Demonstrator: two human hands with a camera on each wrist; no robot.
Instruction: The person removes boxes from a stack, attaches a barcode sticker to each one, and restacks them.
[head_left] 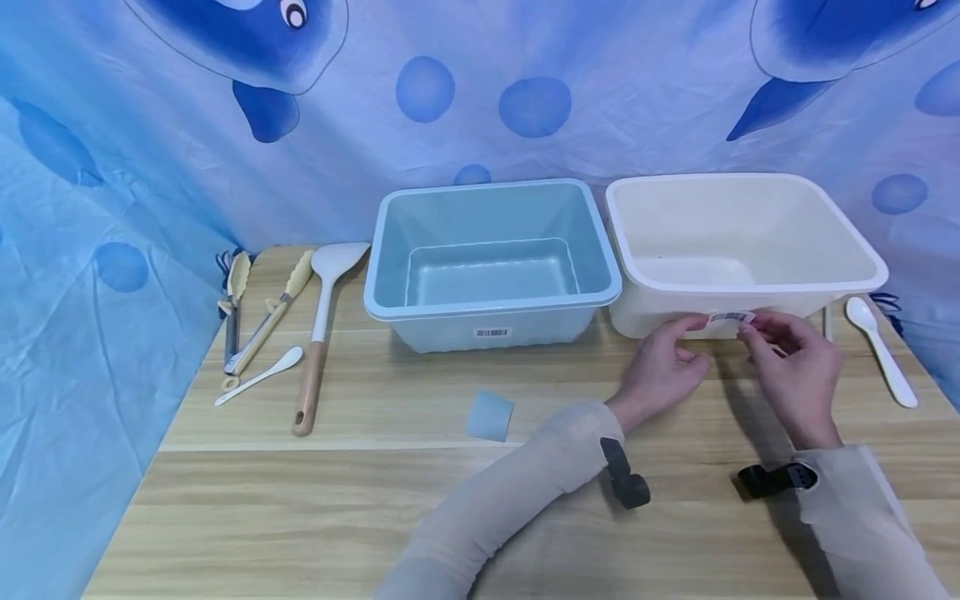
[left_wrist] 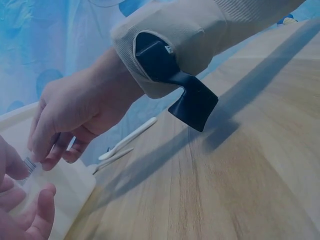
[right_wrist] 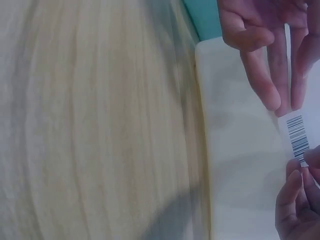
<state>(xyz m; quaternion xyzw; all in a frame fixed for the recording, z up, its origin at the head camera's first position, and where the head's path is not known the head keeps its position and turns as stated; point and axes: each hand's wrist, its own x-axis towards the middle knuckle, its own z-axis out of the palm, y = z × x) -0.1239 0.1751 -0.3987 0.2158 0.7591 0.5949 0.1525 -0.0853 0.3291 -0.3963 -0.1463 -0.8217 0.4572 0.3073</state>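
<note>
A small white barcode label (head_left: 729,317) spans the gap between the two hands, slightly tilted, in front of the white bin's front wall (right_wrist: 240,150). My right hand (head_left: 798,375) pinches its right end between thumb and finger. At its left end, my left hand (head_left: 667,367) touches it with extended fingertips, the thumb apart and lower. The barcode (right_wrist: 298,137) faces outward. In the left wrist view, the right hand (left_wrist: 80,110) covers part of the label. To the left stands a blue bin (head_left: 491,310) with a similar barcode label (head_left: 492,332) on its front.
A pale blue scrap (head_left: 490,417) lies on the wooden table (head_left: 300,517). On the left are a spatula (head_left: 321,317), tongs (head_left: 270,317), smaller tongs (head_left: 236,292) and a small white spoon (head_left: 262,375). Another white spoon (head_left: 881,350) lies right. A blue curtain (head_left: 480,100) hangs behind.
</note>
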